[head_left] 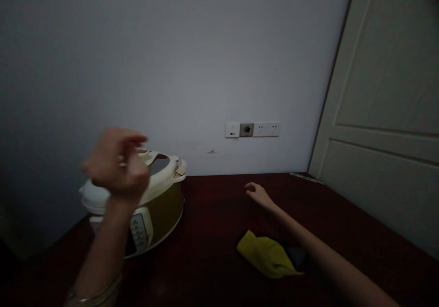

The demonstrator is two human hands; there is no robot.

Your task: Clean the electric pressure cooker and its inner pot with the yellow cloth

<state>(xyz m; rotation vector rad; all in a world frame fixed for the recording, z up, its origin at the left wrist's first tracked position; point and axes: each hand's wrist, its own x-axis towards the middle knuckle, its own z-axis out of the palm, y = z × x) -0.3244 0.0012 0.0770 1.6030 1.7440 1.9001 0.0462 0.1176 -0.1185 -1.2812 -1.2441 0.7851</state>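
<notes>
My left hand [120,160] is raised in front of a rice cooker [164,211] and looks blurred. Its fingers are half curled, with a gap between thumb and forefinger; no held thing shows. Behind it the cooker has a white lid, a gold-brown body and a button panel, partly covered by my hand and forearm. To the right, my right hand [259,195] is low over the dark red table, fingers loosely bent and apart, holding nothing visible. Nearer to me a crumpled yellow cloth [267,254] with a dark edge lies beside my right forearm.
The dark red tabletop [209,215] reaches back to a pale wall. Wall sockets [266,129] and switch plates sit above its back edge. A white panelled door [384,151] stands along the right side. A thin strip [305,178] lies at the back right corner.
</notes>
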